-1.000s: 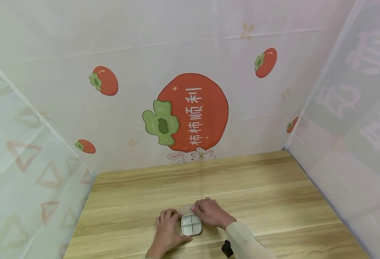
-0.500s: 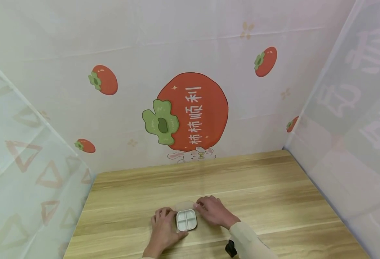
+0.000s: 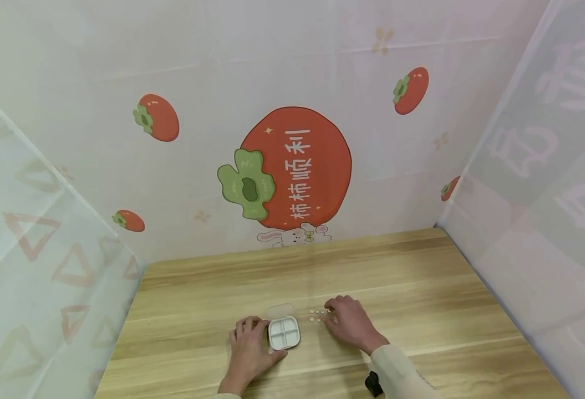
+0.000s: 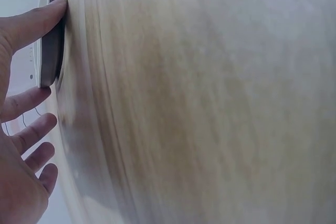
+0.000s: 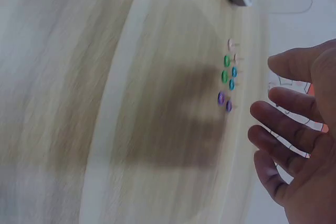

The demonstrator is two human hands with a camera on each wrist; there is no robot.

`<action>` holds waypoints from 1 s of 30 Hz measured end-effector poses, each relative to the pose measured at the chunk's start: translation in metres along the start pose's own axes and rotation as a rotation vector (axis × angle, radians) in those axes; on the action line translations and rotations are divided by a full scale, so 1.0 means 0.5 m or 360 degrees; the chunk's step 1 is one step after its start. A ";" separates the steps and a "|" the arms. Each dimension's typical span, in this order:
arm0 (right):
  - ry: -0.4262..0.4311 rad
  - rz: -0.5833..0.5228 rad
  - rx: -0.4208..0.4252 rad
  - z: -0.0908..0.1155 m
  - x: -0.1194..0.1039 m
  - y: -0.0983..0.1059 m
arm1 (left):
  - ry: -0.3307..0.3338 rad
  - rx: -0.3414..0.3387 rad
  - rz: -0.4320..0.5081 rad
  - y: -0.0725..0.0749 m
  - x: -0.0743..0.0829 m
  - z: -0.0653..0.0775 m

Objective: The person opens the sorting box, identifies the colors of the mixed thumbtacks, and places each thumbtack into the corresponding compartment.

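Note:
A small square pill box (image 3: 278,326) with four compartments stands on the table, and its clear lid (image 3: 280,311) is laid back behind it. My left hand (image 3: 247,346) holds the box at its left side; in the left wrist view the thumb and index finger grip the box's dark side (image 4: 51,51). To the right of the box sit several tiny coloured discs with thin upright pins (image 5: 224,76), pink, green, blue and purple; whether they are thumbtacks or earring studs I cannot tell. My right hand (image 3: 349,321) hovers beside them, fingers loosely bent and holding nothing.
The wooden table (image 3: 212,293) runs to a white printed back wall (image 3: 197,166), with cloth walls on both sides. A black object (image 3: 374,383) hangs at the right sleeve.
My right hand has left the lid and moved to the right, uncovering the small pinned discs. The box appears slightly further left and up in the head view, with my left hand still on it.

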State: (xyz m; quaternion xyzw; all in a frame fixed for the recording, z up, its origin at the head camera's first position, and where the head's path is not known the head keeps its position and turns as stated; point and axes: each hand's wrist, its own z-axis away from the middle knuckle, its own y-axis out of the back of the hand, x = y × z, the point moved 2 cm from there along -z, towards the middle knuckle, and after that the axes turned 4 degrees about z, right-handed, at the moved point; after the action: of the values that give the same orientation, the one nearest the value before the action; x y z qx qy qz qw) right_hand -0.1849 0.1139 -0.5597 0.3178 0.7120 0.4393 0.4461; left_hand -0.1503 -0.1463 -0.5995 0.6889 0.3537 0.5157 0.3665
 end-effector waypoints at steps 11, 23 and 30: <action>-0.0027 0.0092 0.0045 0.018 0.029 -0.002 | 0.0000 -0.0014 -0.0021 -0.004 -0.001 0.000; -0.0028 0.0124 0.0068 0.017 0.034 -0.017 | -0.0024 0.0001 -0.0024 -0.004 -0.005 0.001; -0.0021 0.0148 0.0042 0.009 0.035 -0.024 | -0.0015 -0.0022 -0.0015 -0.005 -0.003 0.002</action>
State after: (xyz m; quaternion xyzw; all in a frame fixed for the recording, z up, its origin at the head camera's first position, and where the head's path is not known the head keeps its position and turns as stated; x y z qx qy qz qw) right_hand -0.1883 0.1251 -0.5779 0.3593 0.6993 0.4479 0.4258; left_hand -0.1501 -0.1467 -0.6027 0.6870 0.3517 0.5132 0.3754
